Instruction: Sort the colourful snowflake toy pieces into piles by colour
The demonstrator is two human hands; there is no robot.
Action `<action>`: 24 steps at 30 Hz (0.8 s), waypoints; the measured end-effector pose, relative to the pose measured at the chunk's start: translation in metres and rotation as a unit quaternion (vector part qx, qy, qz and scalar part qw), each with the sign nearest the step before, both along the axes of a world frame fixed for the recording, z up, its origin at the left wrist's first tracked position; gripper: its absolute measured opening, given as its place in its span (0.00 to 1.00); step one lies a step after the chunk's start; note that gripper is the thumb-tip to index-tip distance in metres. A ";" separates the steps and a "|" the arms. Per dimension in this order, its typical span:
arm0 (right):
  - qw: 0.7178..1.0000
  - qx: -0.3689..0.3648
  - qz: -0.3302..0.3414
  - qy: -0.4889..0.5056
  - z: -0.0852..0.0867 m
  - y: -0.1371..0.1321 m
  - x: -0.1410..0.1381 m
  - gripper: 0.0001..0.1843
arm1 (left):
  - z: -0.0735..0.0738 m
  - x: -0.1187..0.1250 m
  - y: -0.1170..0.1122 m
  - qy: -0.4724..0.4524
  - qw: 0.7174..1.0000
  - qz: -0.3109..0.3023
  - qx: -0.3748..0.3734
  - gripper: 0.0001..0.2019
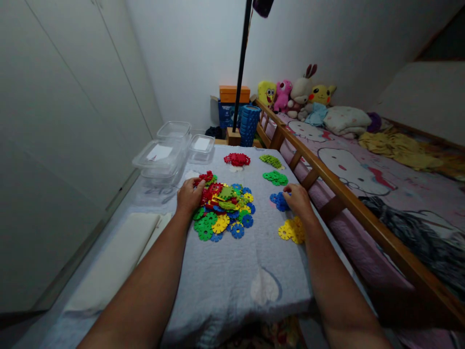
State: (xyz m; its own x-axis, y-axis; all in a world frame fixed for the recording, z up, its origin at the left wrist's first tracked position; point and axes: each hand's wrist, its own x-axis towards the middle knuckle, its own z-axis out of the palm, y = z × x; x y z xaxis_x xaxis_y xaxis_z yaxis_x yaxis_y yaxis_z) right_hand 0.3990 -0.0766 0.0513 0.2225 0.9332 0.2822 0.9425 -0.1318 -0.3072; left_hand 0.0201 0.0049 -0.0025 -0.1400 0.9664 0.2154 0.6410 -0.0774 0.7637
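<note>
By the table's (232, 274) right edge, my right hand (298, 198) is touching blue discs (280, 201), seemingly colour-grouped; my left hand (190, 195) is touching mixed discs (221, 224); whether gripping, I cannot tell.

Bare arms (152, 276) outstretched, right hand (298, 198) curled inward

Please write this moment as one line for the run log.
left hand: at mixed-colour pile | right hand: at blue pieces | yellow pieces: nearer camera than blue
</note>
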 end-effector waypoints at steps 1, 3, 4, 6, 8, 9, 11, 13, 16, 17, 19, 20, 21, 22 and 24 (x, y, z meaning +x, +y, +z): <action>1.000 -0.006 0.018 0.013 0.004 0.002 -0.009 0.08 | 0.000 0.000 0.000 0.001 1.000 0.000 0.001 0.23; 0.996 -0.023 0.071 0.046 0.009 0.006 -0.032 0.07 | 0.001 0.000 -0.001 0.003 1.000 -0.001 0.002 0.22; 0.993 -0.031 0.101 0.062 0.010 0.008 -0.043 0.08 | 0.001 0.001 -0.001 0.003 1.000 -0.001 0.003 0.22; 0.985 -0.039 0.150 0.081 0.006 0.012 -0.065 0.09 | 0.002 0.001 -0.002 0.002 1.000 0.001 0.001 0.22; 0.981 -0.029 0.171 0.084 -0.004 0.015 -0.082 0.12 | 0.002 0.002 -0.003 0.002 1.000 0.002 -0.001 0.22; 0.982 -0.020 0.169 0.082 -0.011 0.017 -0.089 0.14 | 0.003 0.002 -0.003 0.003 1.000 0.004 -0.001 0.21; 0.985 -0.003 0.151 0.078 -0.026 0.021 -0.096 0.20 | 0.004 0.002 -0.003 0.006 1.000 0.006 -0.003 0.21; 0.988 -0.001 0.132 0.078 -0.040 0.025 -0.099 0.25 | 0.005 0.003 -0.004 0.010 1.000 0.006 -0.004 0.21; 0.988 -0.021 0.125 0.083 -0.054 0.029 -0.101 0.30 | 0.007 0.003 -0.005 0.012 1.000 0.003 -0.004 0.21; 0.988 -0.028 0.127 0.084 -0.056 0.030 -0.101 0.31 | 0.008 0.003 -0.006 0.013 1.000 0.002 -0.004 0.21; 0.987 -0.040 0.129 0.083 -0.057 0.030 -0.103 0.31 | 0.008 0.003 -0.006 0.014 1.000 0.000 -0.005 0.21; 0.987 -0.048 0.128 0.081 -0.056 0.030 -0.103 0.31 | 0.008 0.003 -0.005 0.013 1.000 -0.001 -0.005 0.21; 0.987 -0.054 0.128 0.080 -0.055 0.030 -0.104 0.31 | 0.008 0.003 -0.005 0.012 1.000 -0.002 -0.004 0.21; 0.987 -0.058 0.128 0.080 -0.054 0.029 -0.104 0.31 | 0.007 0.003 -0.005 0.011 1.000 -0.002 -0.004 0.21; 0.986 -0.060 0.132 0.085 -0.050 0.028 -0.103 0.30 | 0.007 0.002 -0.004 0.010 1.000 -0.002 -0.004 0.22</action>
State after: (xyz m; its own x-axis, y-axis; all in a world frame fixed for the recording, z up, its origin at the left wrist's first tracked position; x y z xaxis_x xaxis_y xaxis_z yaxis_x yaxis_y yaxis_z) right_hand 0.2956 -0.0482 0.0008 0.0024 0.9892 0.1466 0.8846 0.0663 -0.4617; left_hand 0.0226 0.0012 0.0042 -0.1315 0.9687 0.2106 0.6560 -0.0743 0.7511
